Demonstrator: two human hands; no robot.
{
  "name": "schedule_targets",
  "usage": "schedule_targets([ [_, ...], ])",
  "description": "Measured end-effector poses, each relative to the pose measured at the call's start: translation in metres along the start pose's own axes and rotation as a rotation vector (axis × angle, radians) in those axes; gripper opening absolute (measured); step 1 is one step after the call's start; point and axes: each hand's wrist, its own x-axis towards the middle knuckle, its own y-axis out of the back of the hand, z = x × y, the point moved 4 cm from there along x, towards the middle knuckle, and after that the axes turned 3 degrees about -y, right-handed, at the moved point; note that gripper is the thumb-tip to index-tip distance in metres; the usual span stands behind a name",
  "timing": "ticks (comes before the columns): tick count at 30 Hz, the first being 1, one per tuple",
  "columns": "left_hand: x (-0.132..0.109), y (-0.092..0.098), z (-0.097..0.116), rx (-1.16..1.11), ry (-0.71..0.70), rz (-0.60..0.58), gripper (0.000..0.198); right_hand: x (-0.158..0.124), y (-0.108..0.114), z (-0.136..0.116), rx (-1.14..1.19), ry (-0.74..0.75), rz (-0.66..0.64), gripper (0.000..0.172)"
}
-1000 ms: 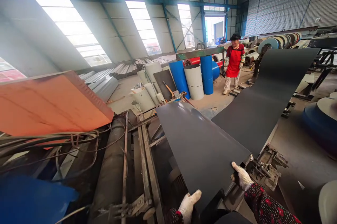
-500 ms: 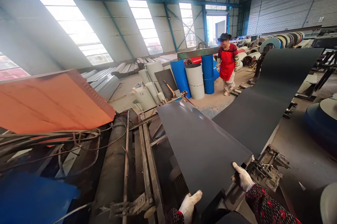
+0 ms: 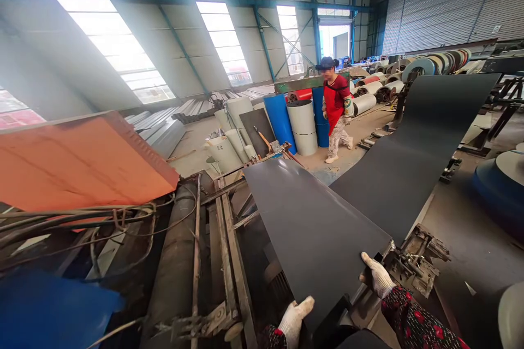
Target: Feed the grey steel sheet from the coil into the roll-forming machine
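Observation:
A dark grey metal sheet (image 3: 315,218) lies in front of me, its near end between my two hands. My left hand (image 3: 295,320), in a white knit glove, grips the sheet's near left edge with the thumb on top. On the near right edge, my right hand (image 3: 379,277) holds the sheet the same way, thumb on the upper face and fingers curled beneath. The fingers under the sheet are mostly hidden. Beyond it, a long dark grey strip (image 3: 409,174) runs up from the machine toward the back right.
A co-worker in a red apron (image 3: 336,103) walks past upright blue and white rolls (image 3: 302,128). On the left are a machine roller (image 3: 176,250), cables and an orange cover (image 3: 82,163). Metal clamps (image 3: 417,267) sit by my right hand. More coils (image 3: 503,190) stand at right.
The co-worker has stepped leftward and nearer, now in front of a blue roll. Both my hands and the sheet stay in nearly the same place.

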Motion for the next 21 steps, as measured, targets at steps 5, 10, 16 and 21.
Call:
schedule_targets([
  [5,-0.003,-0.002,0.005,0.022,0.004,0.039,0.061,0.002,0.000,0.003,0.022,-0.001,-0.032,0.050],
  [10,-0.014,-0.009,0.015,0.036,0.005,0.018,0.052,0.001,0.001,0.002,0.020,0.002,-0.011,0.047],
  [16,-0.016,-0.013,0.015,0.047,-0.001,0.001,0.050,0.002,0.001,0.003,0.006,0.002,-0.057,0.046],
  [21,-0.014,-0.012,0.012,0.004,0.007,-0.007,0.050,-0.002,-0.002,0.000,0.024,-0.008,-0.047,0.050],
])
